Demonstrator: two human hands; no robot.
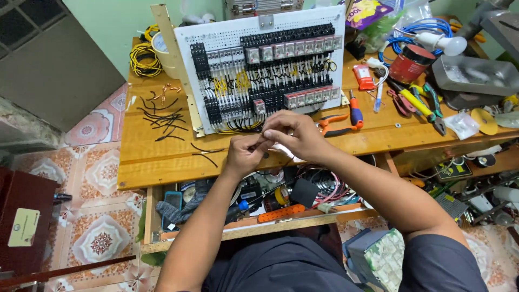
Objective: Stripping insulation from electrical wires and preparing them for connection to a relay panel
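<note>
My left hand (246, 154) and my right hand (294, 135) meet above the front edge of the wooden workbench (157, 162), fingertips pinched together on a short black wire (265, 139). Just behind them leans a white perforated panel (259, 27) carrying rows of black terminal blocks, relays and yellow and black wiring. Several cut black wires (162, 116) lie to the left on the bench, with two more (205, 151) close to my left hand.
Orange-handled pliers (332, 125) and a red-and-blue screwdriver (355, 111) lie right of the panel. Further right are more pliers, a red can (409, 64), a lamp bulb (451, 46) and a metal tray (476, 75). A yellow wire coil (143, 59) sits back left. A cluttered shelf runs under the bench.
</note>
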